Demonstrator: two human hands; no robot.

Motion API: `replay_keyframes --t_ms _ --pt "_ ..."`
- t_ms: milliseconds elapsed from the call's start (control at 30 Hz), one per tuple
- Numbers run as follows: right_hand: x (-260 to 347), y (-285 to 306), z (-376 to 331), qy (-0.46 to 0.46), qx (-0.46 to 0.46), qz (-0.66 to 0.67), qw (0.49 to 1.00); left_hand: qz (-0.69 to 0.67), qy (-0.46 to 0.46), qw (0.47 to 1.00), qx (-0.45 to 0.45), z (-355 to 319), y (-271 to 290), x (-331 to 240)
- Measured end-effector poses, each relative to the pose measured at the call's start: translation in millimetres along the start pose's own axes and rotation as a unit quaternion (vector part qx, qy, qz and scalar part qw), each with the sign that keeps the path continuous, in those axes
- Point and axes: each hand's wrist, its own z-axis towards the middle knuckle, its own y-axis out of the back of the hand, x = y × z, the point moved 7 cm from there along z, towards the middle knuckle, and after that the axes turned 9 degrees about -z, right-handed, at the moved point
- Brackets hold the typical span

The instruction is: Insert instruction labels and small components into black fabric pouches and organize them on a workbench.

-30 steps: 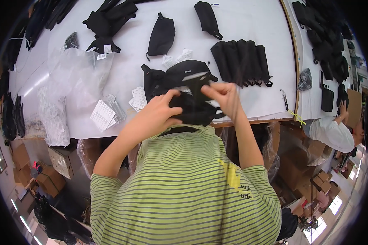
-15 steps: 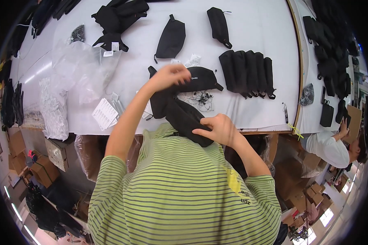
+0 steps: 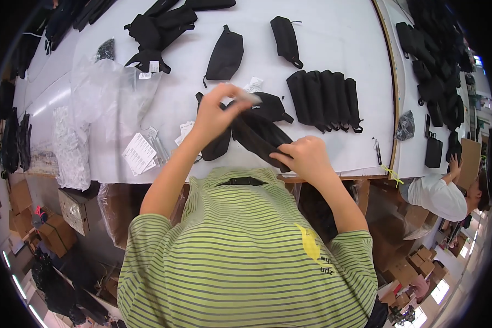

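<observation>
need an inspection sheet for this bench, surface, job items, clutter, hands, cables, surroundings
surface: white table, wooden front edge, mostly covered with goods.
job's things: black waist bag held above the table edge, its strap pulled between both hands.
clutter: row of folded black bags; two single black pouches; pile of black bags; clear plastic sleeves; white paper tags.
hands: left hand raised, pinching a small light piece at the bag's top; right hand closed on the bag's lower end.
cables: nothing seen.
surroundings: cardboard boxes under the table at left; another person in a white top at right beside a second table with black bags.
</observation>
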Motion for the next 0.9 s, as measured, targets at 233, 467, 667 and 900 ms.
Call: replay_keyframes --t_ms 233,467,667,900 --pt "31.2 38.7 12.9 0.054 -0.095 -0.03 0.994 0.101 -0.041 0.989 -0.096 -55.2 35.9 -62.2" --pt "79.7 56.8 3.1 0.022 -0.258 0.057 0.964 -0.578 0.141 0.796 -0.112 -118.1 -23.1 -4.8" --pt "93.6 52.9 -25.8 -0.05 -0.351 0.159 0.921 -0.584 0.112 0.798 -0.101 -118.3 -15.0 -19.9" --pt "109.8 73.6 -30.7 0.0 -0.332 0.155 0.93 -0.633 0.017 0.77 0.071 -117.2 -19.6 -39.5"
